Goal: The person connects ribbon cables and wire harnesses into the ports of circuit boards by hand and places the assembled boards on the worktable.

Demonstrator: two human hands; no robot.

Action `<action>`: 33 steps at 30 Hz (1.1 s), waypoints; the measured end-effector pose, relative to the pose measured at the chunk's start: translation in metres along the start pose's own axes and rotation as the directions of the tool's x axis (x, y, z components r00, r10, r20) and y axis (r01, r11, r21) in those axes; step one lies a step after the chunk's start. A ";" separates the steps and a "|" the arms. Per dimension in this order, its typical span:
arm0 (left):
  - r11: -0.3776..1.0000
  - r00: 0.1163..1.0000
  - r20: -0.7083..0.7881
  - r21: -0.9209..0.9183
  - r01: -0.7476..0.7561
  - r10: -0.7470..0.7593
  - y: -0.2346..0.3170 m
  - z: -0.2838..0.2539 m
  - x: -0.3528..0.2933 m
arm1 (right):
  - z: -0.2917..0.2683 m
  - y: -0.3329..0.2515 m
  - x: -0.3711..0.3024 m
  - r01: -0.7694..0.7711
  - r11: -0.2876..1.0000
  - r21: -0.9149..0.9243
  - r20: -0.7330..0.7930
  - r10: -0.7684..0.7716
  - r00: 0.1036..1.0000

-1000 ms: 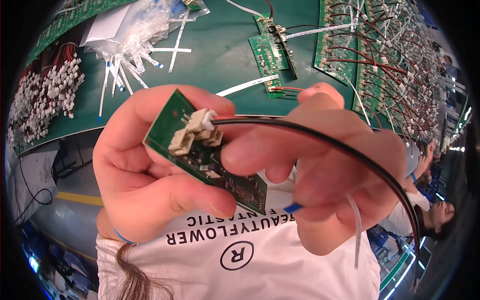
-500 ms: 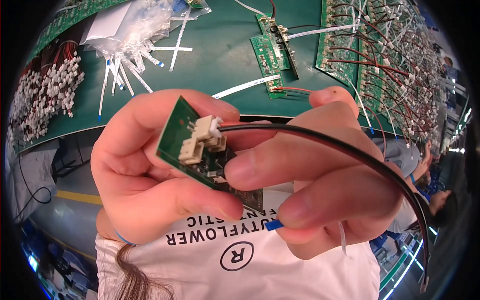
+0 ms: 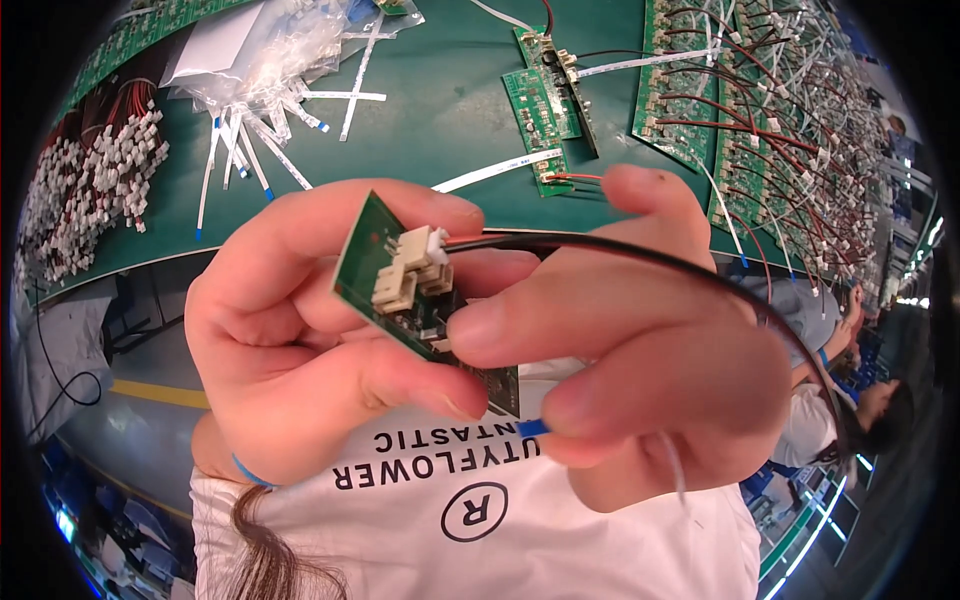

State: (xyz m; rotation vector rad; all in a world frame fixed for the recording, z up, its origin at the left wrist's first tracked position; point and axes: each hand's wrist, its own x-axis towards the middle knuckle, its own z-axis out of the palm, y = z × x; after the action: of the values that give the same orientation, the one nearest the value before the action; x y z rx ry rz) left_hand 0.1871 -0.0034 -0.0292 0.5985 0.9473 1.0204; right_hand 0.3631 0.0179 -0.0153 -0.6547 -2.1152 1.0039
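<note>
Presently, a green circuit board (image 3: 360, 262) sits tilted in the left hand (image 3: 270, 310), gripped between the thumb along its near edge and the fingers curled behind it. Cream connectors (image 3: 395, 288) stand on its face, and from a white plug (image 3: 437, 246) in the upper one a red-and-black cable (image 3: 550, 242) arches across the right hand (image 3: 660, 370). One right fingertip (image 3: 475, 332) lies over the component side; whether it presses there, I cannot tell. Lower down, the right fingers pinch a ribbon cable (image 3: 533, 428) near its blue end, which lies just beside the board's lower corner; whether they touch is unclear.

Compared with half a second ago, the board has shifted slightly rightward in view, and the blue end has moved up and left, nearer that corner. The far stretch of the red-and-black cable has swung higher and is blurred. Both grips remain closed. Beyond the hands, the joined boards (image 3: 540, 105) lie on the green tabletop (image 3: 450, 110) as before.
</note>
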 end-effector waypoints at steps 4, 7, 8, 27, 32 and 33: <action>0.996 0.998 -0.011 0.052 -0.068 0.069 -0.002 -0.004 0.000 | 0.008 0.008 -0.002 0.030 0.997 0.066 -0.189 -0.017 0.982; 0.991 0.989 -0.069 -0.035 -0.132 0.129 -0.004 0.006 0.005 | 0.008 0.002 0.000 0.003 1.000 0.003 -0.245 -0.002 0.970; 0.991 0.990 -0.060 -0.035 -0.127 0.125 -0.003 0.009 0.005 | 0.009 -0.001 0.001 -0.035 0.999 0.002 -0.253 0.034 0.967; 0.989 0.996 -0.001 0.114 -0.090 0.090 -0.003 -0.003 0.004 | 0.016 0.004 0.005 -0.114 0.993 0.039 -0.239 0.120 0.964; 0.987 0.997 0.026 0.142 -0.076 0.073 -0.004 -0.011 0.005 | 0.018 -0.003 0.008 -0.230 0.971 0.063 -0.280 0.238 0.930; 0.986 0.996 0.040 0.144 -0.084 0.079 -0.003 -0.012 0.005 | 0.018 -0.003 0.009 -0.252 0.966 0.056 -0.298 0.257 0.919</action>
State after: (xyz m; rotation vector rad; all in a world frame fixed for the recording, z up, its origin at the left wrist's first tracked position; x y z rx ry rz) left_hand 0.1788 0.0001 -0.0400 0.7793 0.9794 1.0159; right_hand 0.3433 0.0137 -0.0177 -1.0280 -1.7812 0.9855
